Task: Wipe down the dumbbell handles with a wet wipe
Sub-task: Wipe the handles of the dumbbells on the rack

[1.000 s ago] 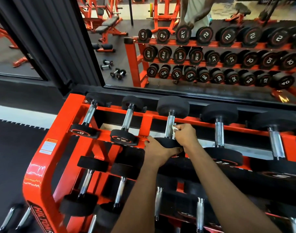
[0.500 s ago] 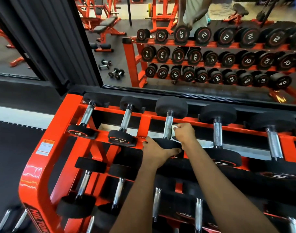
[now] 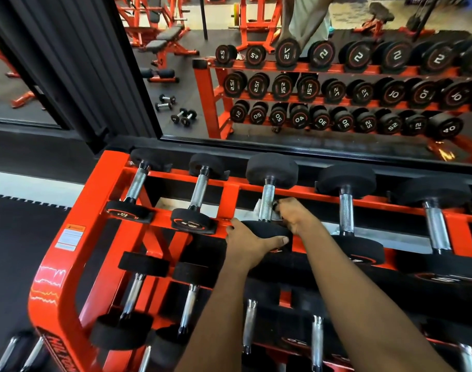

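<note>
Gym mirror behind, black floor mat at far left, orange rack beside it with dumbbells lying across its tiers. Top tier, left to right: first dumbbell and second dumbbell, both small and untouched, chrome bars bare. Left hand next: fingers curled over the near black head of the third dumbbell, thumb laid along the head's front edge, a firm grip. Third dumbbell rests in its rack slot. Its knurled handle shows bare at the upper end; the lower end is wrapped by the white wet wipe, which shows just left of the bar. Right hand closes round handle and wipe from the right, fingers curled tight. Fourth dumbbell and fifth dumbbell, larger, lie to the right, untouched.
</note>
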The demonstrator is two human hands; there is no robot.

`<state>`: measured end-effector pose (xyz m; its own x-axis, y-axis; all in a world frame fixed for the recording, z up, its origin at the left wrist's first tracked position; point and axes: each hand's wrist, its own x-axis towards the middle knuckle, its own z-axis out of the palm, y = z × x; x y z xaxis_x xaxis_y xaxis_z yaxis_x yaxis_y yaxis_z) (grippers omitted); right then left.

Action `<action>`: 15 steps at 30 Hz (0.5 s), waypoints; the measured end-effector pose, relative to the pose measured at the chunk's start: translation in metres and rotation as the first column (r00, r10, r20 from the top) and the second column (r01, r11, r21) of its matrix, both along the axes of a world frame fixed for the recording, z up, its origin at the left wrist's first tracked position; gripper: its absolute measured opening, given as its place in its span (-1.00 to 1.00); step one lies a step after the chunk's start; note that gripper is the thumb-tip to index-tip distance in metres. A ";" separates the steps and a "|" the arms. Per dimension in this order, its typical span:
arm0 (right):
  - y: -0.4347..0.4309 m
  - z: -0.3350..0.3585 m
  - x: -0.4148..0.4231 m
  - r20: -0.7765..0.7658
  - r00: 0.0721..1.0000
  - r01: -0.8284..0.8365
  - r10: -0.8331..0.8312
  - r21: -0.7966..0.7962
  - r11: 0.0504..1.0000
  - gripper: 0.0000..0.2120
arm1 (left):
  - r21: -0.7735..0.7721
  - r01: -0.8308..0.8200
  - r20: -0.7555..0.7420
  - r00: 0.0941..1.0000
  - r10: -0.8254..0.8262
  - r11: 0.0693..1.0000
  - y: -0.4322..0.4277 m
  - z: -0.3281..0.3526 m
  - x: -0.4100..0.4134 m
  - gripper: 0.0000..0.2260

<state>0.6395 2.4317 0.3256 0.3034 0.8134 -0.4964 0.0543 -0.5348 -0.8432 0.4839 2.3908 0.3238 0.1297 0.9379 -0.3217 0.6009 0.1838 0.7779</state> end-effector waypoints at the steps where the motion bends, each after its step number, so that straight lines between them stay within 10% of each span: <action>1: -0.003 -0.003 0.002 0.029 0.998 -0.056 0.057 -0.034 0.998 -0.66 | -0.001 0.004 -0.002 1.000 -0.004 1.000 0.000 0.000 0.000 0.16; 15: -0.010 -0.007 0.011 0.062 0.985 -0.154 0.160 -0.098 0.983 -0.81 | -0.010 0.016 0.004 1.000 -0.016 1.000 0.001 -0.001 -0.001 0.16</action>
<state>0.6502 2.4218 0.3188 0.2119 0.8050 -0.5542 0.2005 -0.5908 -0.7815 0.4832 2.3914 0.3232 0.1461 0.9323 -0.3308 0.6006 0.1821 0.7786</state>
